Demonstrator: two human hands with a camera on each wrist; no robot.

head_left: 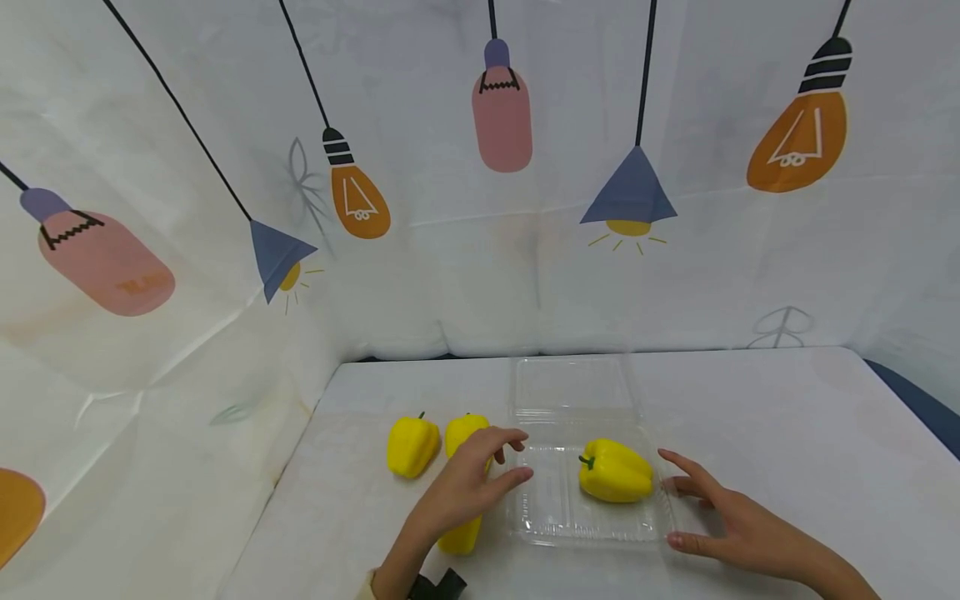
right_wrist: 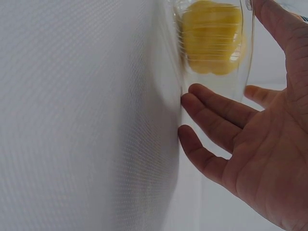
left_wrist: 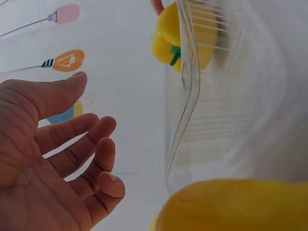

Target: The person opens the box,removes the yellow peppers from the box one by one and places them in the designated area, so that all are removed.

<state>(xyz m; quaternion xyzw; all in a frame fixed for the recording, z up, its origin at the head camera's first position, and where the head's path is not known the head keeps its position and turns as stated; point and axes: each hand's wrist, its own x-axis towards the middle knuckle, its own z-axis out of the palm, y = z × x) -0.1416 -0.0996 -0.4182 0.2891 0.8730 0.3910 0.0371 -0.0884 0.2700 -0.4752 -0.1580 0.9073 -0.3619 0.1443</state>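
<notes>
A yellow bell pepper (head_left: 618,473) with a green stem lies on its side in the right half of a clear plastic clamshell container (head_left: 546,510), whose lid (head_left: 573,385) is folded back. My left hand (head_left: 468,485) hovers by the container's left side, fingers loosely bent, nothing in them; the left wrist view shows its palm (left_wrist: 48,163) apart from the container wall. At the right side, my right hand (head_left: 738,527) has fingers and thumb spread along the rim. In the right wrist view this hand (right_wrist: 260,149) is close against the container; firm contact is hard to tell.
Left of the container lie more yellow bell peppers: one at the far left (head_left: 412,447), another (head_left: 459,429) partly behind my left hand, a third (head_left: 461,542) below it. The white table (head_left: 780,417) meets a white cloth backdrop (head_left: 450,275) printed with lamps.
</notes>
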